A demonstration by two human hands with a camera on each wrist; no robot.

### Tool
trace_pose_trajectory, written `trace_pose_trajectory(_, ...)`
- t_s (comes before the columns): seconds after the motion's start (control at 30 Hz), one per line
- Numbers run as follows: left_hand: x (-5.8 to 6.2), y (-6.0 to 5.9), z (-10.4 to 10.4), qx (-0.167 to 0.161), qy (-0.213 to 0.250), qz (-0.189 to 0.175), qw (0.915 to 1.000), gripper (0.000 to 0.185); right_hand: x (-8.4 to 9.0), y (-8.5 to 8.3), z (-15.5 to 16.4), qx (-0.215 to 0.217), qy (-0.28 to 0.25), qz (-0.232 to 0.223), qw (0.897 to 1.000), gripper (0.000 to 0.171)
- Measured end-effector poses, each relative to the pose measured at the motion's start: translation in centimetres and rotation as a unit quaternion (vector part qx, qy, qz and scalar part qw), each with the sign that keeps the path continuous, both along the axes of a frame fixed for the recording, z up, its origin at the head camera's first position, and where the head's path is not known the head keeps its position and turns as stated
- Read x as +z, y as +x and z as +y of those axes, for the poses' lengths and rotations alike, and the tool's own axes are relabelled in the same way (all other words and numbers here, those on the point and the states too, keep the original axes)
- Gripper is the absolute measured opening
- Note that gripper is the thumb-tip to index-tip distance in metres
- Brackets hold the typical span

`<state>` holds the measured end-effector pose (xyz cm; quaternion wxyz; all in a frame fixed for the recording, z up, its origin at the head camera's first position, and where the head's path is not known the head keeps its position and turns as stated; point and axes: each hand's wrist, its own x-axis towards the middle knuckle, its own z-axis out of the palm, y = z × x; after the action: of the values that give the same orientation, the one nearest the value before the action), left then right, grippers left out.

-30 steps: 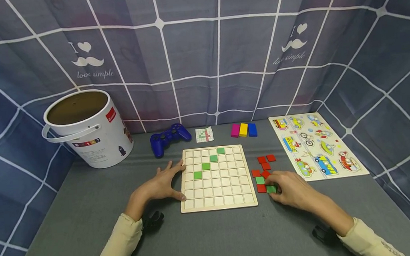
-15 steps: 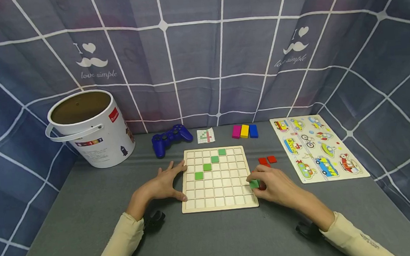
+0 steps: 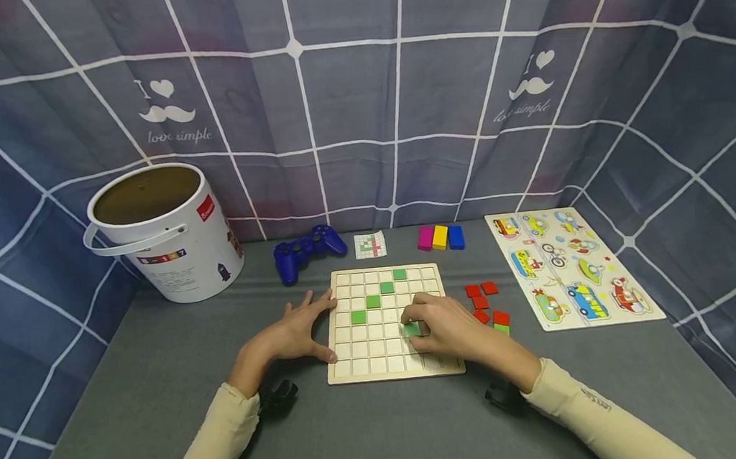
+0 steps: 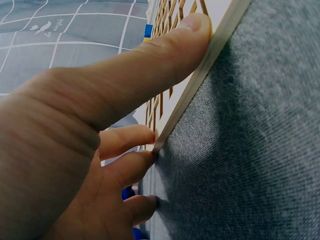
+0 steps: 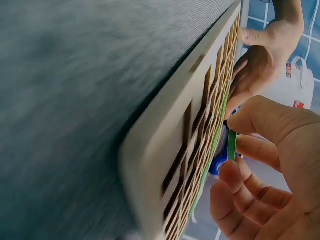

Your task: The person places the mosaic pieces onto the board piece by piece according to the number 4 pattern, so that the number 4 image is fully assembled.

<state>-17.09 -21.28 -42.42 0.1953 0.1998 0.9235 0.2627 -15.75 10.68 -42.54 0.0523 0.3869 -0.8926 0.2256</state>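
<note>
A wooden grid board (image 3: 378,364) lies on the grey table with several green tiles (image 3: 372,302) set in a diagonal. My right hand (image 3: 437,325) is over the board's right part and pinches a green tile (image 3: 411,330) between thumb and fingers; the right wrist view shows that tile (image 5: 231,145) edge-on just above the board (image 5: 170,135). My left hand (image 3: 298,329) rests flat at the board's left edge, thumb (image 4: 150,65) and fingertips pressed against the rim (image 4: 200,85). Loose red tiles (image 3: 480,295) and one green tile (image 3: 502,328) lie right of the board.
A white bucket (image 3: 167,234) stands at the back left. A blue game controller (image 3: 306,249), a small pattern card (image 3: 370,244) and pink, yellow and blue blocks (image 3: 438,237) lie behind the board. A vehicle puzzle board (image 3: 568,265) lies at the right.
My right hand picked a green tile from the loose pile and carried it left, over the board's right part. The left hand stayed at the board's left edge.
</note>
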Motion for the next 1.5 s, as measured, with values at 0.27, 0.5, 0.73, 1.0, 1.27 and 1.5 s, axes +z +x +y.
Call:
trace_pose_trajectory(0.27, -0.5, -0.1, -0.3, -0.013, 0.012, 0.017, 0.9997, 0.105, 0.0, -0.8, -3.7, 0.017, 0.023, -0.005, 1.000, 0.019)
trace_pose_trajectory(0.5, -0.1, 0.0, -0.2, -0.011, 0.015, 0.009, 0.9998, 0.106, 0.1, -1.5, -6.2, 0.021, 0.059, -0.010, 0.998, 0.018)
trace_pose_trajectory(0.73, -0.1, 0.0, -0.3, -0.014, 0.017, 0.013, 0.9997, 0.105, -0.1, -2.1, -7.6, 0.037, 0.084, -0.003, 0.996, 0.012)
trace_pose_trajectory(1.0, -0.1, 0.1, -0.3, -0.017, 0.019, 0.019, 0.9995, 0.103, 0.0, -2.6, -8.8, 0.052, 0.094, -0.014, 0.994, 0.011)
trace_pose_trajectory(1.27, 0.0, -0.1, -0.1, -0.012, 0.012, 0.012, 0.9998, 0.103, 0.2, -2.5, -9.2, 0.054, 0.093, -0.038, 0.993, 0.014)
trace_pose_trajectory(1.5, 0.1, -0.1, -0.1, -0.015, 0.007, 0.013, 0.9998, 0.104, 0.2, -2.2, -8.4, 0.055, 0.082, -0.021, 0.995, 0.022)
